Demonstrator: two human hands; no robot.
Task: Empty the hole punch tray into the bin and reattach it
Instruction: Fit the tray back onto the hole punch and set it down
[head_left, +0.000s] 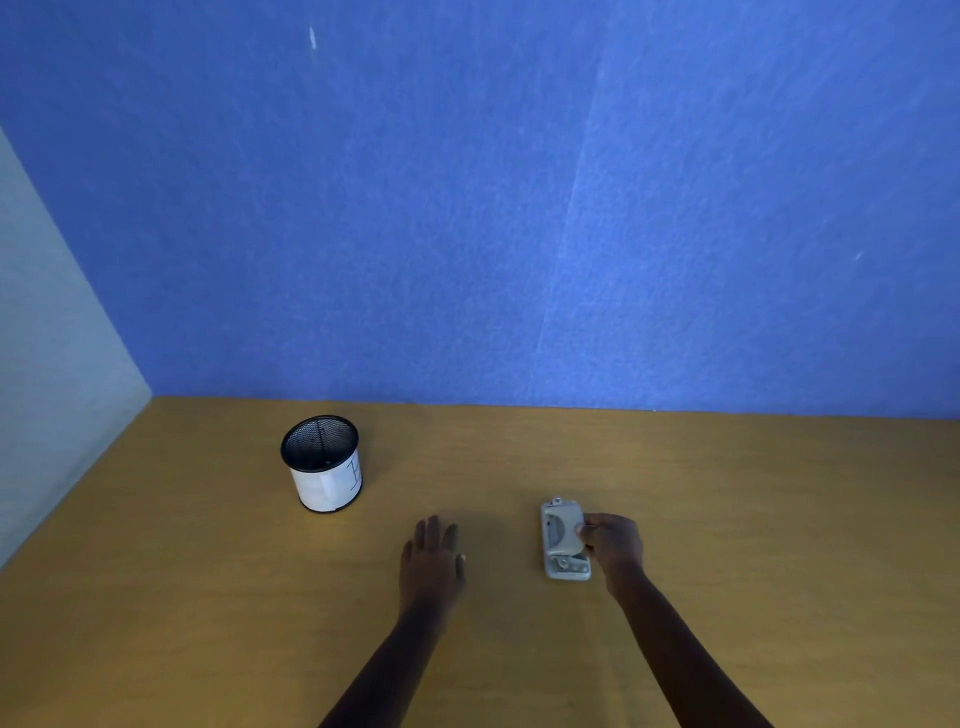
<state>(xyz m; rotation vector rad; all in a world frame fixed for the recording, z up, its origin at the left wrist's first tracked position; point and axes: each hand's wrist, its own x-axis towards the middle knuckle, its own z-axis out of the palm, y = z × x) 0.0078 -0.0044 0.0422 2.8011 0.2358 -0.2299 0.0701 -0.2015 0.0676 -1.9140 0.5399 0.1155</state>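
A small grey hole punch (562, 538) lies on the wooden desk (753, 519), its long side running away from me. My right hand (613, 548) grips it from its right side, thumb on the lever. The tray underneath is hidden from view. A black mesh bin (322, 462) wrapped in white paper stands upright to the far left, its mouth facing up. My left hand (431, 561) rests flat on the desk between bin and punch, fingers spread, holding nothing.
A blue fabric partition (519, 208) rises behind the desk's far edge, and a pale grey panel (47, 389) closes off the left side. Bare desk surface stretches to the right of the punch and in front of the bin.
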